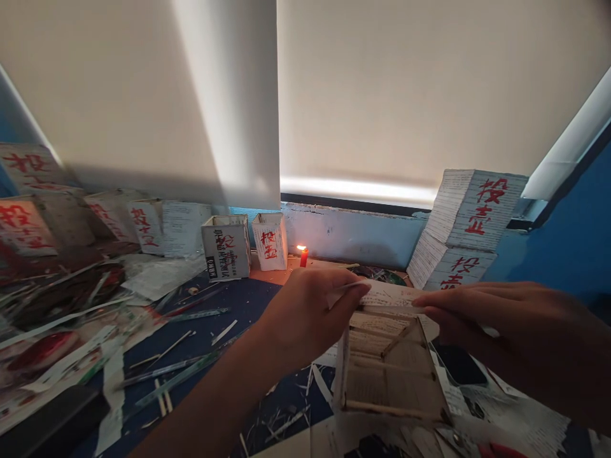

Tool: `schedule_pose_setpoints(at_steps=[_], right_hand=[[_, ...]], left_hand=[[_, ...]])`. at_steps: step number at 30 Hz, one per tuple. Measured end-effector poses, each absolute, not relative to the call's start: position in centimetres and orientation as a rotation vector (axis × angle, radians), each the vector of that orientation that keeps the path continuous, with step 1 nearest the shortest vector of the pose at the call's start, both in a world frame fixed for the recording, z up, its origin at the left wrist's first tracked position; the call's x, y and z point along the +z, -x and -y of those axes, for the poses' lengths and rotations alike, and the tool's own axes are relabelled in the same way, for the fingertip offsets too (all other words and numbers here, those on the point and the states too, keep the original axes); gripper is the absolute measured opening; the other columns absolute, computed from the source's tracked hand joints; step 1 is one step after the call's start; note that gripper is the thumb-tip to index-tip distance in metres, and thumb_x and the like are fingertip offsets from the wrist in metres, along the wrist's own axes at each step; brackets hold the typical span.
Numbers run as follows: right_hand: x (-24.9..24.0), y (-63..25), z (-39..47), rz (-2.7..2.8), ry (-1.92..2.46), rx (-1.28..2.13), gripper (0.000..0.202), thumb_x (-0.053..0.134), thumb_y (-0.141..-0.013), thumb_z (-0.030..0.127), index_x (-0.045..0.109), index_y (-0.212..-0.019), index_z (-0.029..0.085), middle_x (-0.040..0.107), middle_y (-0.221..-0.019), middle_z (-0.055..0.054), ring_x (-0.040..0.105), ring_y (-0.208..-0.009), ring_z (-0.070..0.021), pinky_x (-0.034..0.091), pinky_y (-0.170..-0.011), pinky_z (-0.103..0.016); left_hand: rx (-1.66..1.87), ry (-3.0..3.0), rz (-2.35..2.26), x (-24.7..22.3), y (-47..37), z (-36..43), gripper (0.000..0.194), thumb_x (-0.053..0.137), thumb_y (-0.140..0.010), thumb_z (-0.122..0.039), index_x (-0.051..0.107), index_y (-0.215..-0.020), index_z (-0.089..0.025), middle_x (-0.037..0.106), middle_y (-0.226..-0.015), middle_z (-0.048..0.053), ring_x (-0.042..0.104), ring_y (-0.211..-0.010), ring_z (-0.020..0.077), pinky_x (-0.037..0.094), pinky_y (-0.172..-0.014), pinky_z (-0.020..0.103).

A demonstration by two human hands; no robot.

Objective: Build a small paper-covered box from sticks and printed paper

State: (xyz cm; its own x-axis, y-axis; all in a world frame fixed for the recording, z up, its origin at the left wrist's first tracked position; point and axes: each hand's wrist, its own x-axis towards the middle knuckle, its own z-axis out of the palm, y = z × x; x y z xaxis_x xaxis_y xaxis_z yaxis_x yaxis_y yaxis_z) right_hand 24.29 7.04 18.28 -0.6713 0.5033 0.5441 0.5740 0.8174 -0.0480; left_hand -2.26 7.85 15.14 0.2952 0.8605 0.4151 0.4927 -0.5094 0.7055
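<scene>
Side by side, my left hand (312, 312) and my right hand (491, 324) pinch a pale printed paper strip (389, 296), one at each end. Its exact shape is hard to make out in the dim light. Just below it stands an open-sided paper box (386, 381) with thin sticks along its edges and one slanting stick inside. Beyond my left hand a short red candle (304, 256) burns with a small flame. The strip is apart from the flame. My fingertips are closed on both sides.
Paper boxes with red characters stand at the left (143, 226), near the candle (268, 242) and stacked at the right (470, 222). Pens (186, 369), paper scraps and sticks litter the dark blue table cover (262, 296). A dark phone-like object (461, 364) lies under my right hand.
</scene>
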Motion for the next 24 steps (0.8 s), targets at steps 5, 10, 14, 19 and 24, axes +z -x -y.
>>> schedule_pose_setpoints(at_steps=[5,10,14,19,24], right_hand=[[18.1,-26.1,-7.1,2.47,0.869,-0.23,0.023,0.057,-0.102,0.035,0.074,-0.116,0.03,0.082,-0.089,-0.001,0.075,-0.06,-0.0204,0.054,-0.044,-0.029],[18.1,-27.3,-7.4,2.481,0.88,-0.258,0.02,0.056,-0.102,0.037,0.071,-0.115,0.035,0.082,-0.089,0.004,0.076,-0.061,-0.0169,0.055,-0.047,-0.027],[18.5,-26.2,-7.3,2.46,0.906,-0.177,0.019,0.056,-0.103,0.038,0.07,-0.115,0.035,0.082,-0.09,0.006,0.077,-0.064,-0.0157,0.056,-0.051,-0.026],[18.8,-24.3,-7.2,2.45,0.839,-0.091,0.021,0.053,-0.105,0.036,0.072,-0.109,0.028,0.081,-0.086,0.003,0.077,-0.067,-0.0163,0.059,-0.055,-0.026],[19.0,-23.4,-7.1,2.443,0.761,-0.054,0.018,0.055,-0.105,0.034,0.071,-0.11,0.027,0.082,-0.092,0.004,0.078,-0.073,-0.0118,0.059,-0.061,-0.019]], left_hand=[[1.105,-2.139,-1.196,15.1,2.3,-7.9,0.029,0.057,-0.102,-0.038,0.074,-0.085,-0.023,0.068,-0.071,-0.007,0.058,-0.066,0.0099,0.042,-0.063,0.024],[1.097,-2.15,-1.178,14.9,2.3,-8.0,0.033,0.057,-0.103,-0.038,0.067,-0.076,-0.02,0.058,-0.067,-0.007,0.053,-0.065,0.0092,0.041,-0.062,0.023],[1.115,-2.14,-1.187,15.0,2.1,-7.9,0.035,0.056,-0.103,-0.037,0.066,-0.076,-0.02,0.058,-0.066,-0.007,0.052,-0.064,0.009,0.039,-0.06,0.023],[1.127,-2.159,-1.191,15.2,2.0,-7.8,0.032,0.058,-0.103,-0.037,0.07,-0.078,-0.02,0.059,-0.065,-0.008,0.052,-0.062,0.0084,0.039,-0.061,0.022],[1.136,-2.163,-1.217,15.2,2.0,-8.0,0.033,0.057,-0.103,-0.035,0.07,-0.076,-0.02,0.058,-0.063,-0.008,0.046,-0.058,0.0079,0.036,-0.058,0.023]])
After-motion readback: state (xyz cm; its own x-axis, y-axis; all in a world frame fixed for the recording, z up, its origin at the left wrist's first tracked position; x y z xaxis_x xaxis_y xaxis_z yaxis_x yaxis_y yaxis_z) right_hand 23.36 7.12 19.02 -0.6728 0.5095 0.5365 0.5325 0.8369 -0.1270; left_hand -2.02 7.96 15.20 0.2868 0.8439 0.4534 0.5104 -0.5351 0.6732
